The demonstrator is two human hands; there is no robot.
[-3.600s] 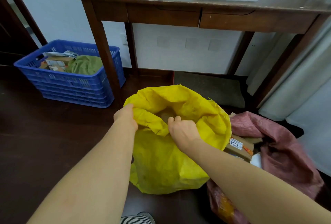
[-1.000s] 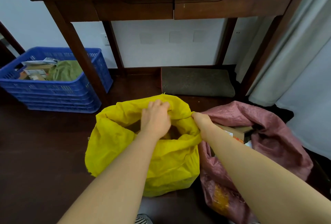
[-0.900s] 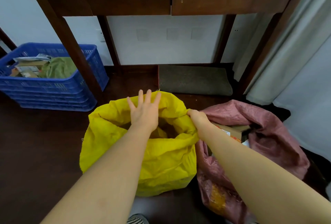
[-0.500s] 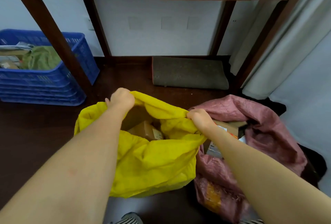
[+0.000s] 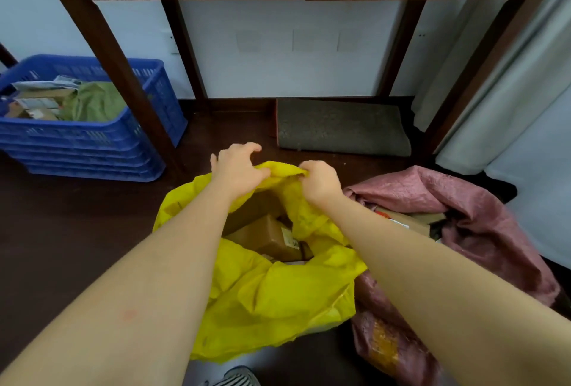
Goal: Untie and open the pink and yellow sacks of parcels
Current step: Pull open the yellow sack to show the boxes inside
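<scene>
The yellow sack (image 5: 278,299) stands on the dark floor in front of me with its mouth open. Brown cardboard parcels (image 5: 272,235) show inside it. My left hand (image 5: 238,169) and my right hand (image 5: 318,181) both pinch the far rim of the yellow sack, close together. To the right lies the pink sack (image 5: 482,218), also open, with a cardboard box (image 5: 404,222) showing in its mouth.
A dark wooden desk (image 5: 117,55) stands over the far floor. A blue plastic crate (image 5: 92,138) holding parcels and green cloth sits at the left. A grey mat (image 5: 340,127) lies under the desk. Pale curtains (image 5: 509,82) hang at the right. My striped shoe (image 5: 238,378) shows below.
The sack's mouth has been spread wider and parcels now show inside. My left hand moved along the rim toward my right hand, and both now grip the far edge.
</scene>
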